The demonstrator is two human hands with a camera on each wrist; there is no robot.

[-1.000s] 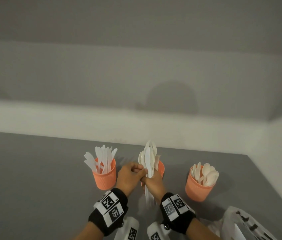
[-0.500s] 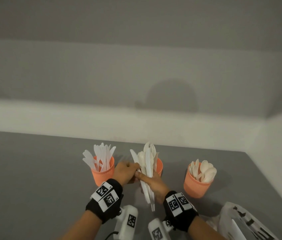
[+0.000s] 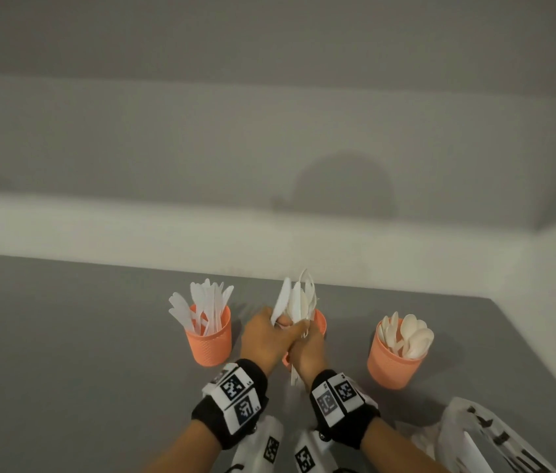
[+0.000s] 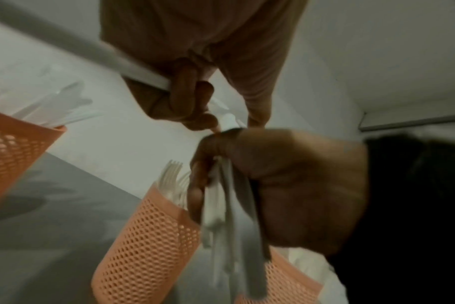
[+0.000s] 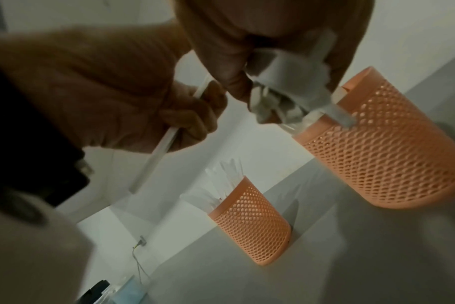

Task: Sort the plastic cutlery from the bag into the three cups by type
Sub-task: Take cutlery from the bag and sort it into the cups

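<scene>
Three orange mesh cups stand in a row: the left cup (image 3: pixel 209 343) holds knives, the right cup (image 3: pixel 394 365) holds spoons, and the middle cup (image 3: pixel 320 323) holds forks (image 4: pixel 170 176) and is mostly hidden behind my hands. My right hand (image 3: pixel 308 353) grips a bundle of white cutlery (image 3: pixel 300 302) upright in front of the middle cup. Touching it on the left, my left hand (image 3: pixel 262 336) curls its fingers round the handle of a single white knife (image 3: pixel 281 298). The knife's blade leans left, away from the bundle.
The white plastic bag (image 3: pixel 474 438) with black print lies at the near right on the grey table (image 3: pixel 82 353). A pale wall runs behind the cups and turns a corner on the right.
My left hand has drawn one knife sideways out of the bundle, so its blade now stands apart on the left. Both hands stay together in front of the middle cup.
</scene>
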